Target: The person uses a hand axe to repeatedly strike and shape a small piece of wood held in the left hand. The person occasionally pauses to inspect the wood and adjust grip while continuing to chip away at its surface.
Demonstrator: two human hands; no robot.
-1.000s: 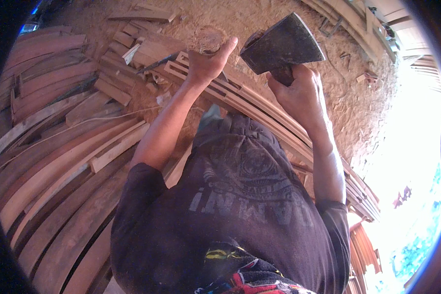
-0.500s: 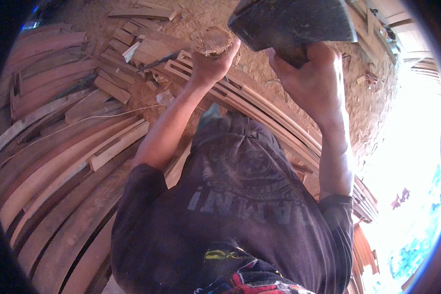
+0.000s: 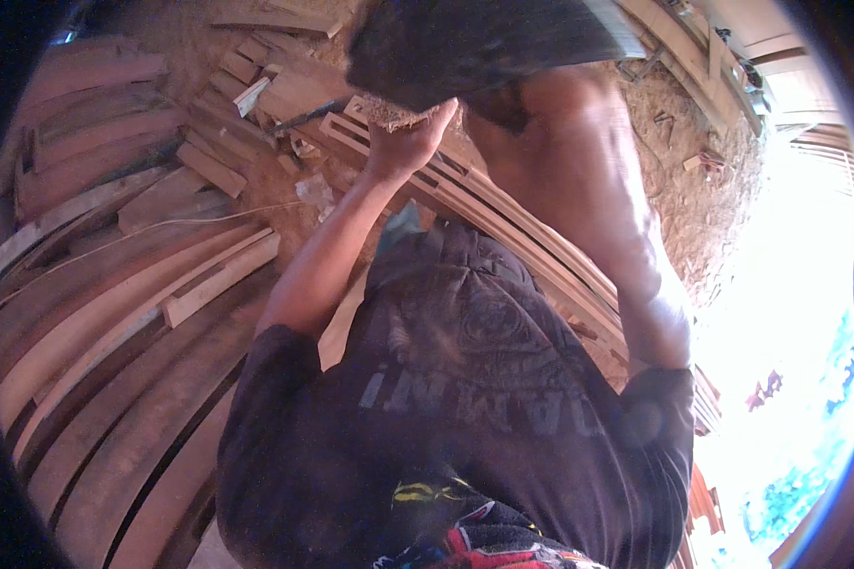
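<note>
My right hand [image 3: 565, 137] is closed just below a tool with a broad, dark metal blade [image 3: 479, 43]; its grip is mostly hidden by the fingers, and the picture is smeared there. The blade spans the top of the view. Its left end overlaps a round piece of wood [image 3: 389, 116] with a rough, frayed top. Around that wood my left hand [image 3: 406, 150] is wrapped, thumb pointing up to the right. Whether blade and wood touch, I cannot tell. Most of the wood is hidden behind the left hand and the blade.
Long boards [image 3: 123, 398] lie stacked at the left. Slotted wooden strips [image 3: 531, 251] run diagonally beyond my lap. Short wood offcuts [image 3: 213, 166] lie on the shaving-covered ground [image 3: 678, 161]. Timber frames [image 3: 697, 66] stand at the far right, near bright daylight.
My right hand and the blade have swung left and toward me, so the blade now covers part of the frayed wood top. My left hand has stayed nearly in place.
</note>
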